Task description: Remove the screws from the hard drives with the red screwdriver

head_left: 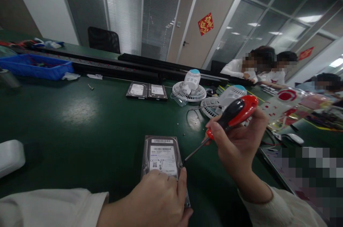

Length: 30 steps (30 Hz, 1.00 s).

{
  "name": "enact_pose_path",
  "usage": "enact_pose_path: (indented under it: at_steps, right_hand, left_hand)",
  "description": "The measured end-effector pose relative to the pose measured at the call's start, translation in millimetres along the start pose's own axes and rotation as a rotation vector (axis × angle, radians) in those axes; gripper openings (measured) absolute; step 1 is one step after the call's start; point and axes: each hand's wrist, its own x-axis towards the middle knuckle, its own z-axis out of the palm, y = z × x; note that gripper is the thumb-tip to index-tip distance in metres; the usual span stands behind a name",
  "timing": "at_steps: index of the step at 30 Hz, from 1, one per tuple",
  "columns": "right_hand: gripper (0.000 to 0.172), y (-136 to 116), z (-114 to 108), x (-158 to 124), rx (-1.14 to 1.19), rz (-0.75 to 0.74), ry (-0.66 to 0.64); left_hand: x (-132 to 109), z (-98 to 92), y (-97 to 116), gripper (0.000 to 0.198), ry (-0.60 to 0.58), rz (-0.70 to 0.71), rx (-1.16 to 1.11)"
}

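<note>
A hard drive with a white label lies on the green table before me. My left hand rests over its near half, gripping it, with the index finger stretched along the right edge close to a screw. Between the fingers of my right hand is a red and black screwdriver, held slantwise. Its tip meets the drive's right edge, just beyond my left index fingertip. The drive's near part is mostly hidden under my left hand. Several tiny screws lie loose on the table beyond the drive.
Two more hard drives lie farther back. White fan parts stand to their right, with a clear plastic bottle and a mouse beyond my right hand. A blue tray is at the far left. Other people sit at the back right.
</note>
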Motion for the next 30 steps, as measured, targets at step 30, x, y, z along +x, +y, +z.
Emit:
enact_pose_path:
  at_steps: [30]
  right_hand:
    - [0.075, -18, 9, 10, 0.163, 0.096, -0.277]
  left_hand:
    - [-4, -10.0, -2, 0.061, -0.092, -0.065, -0.126]
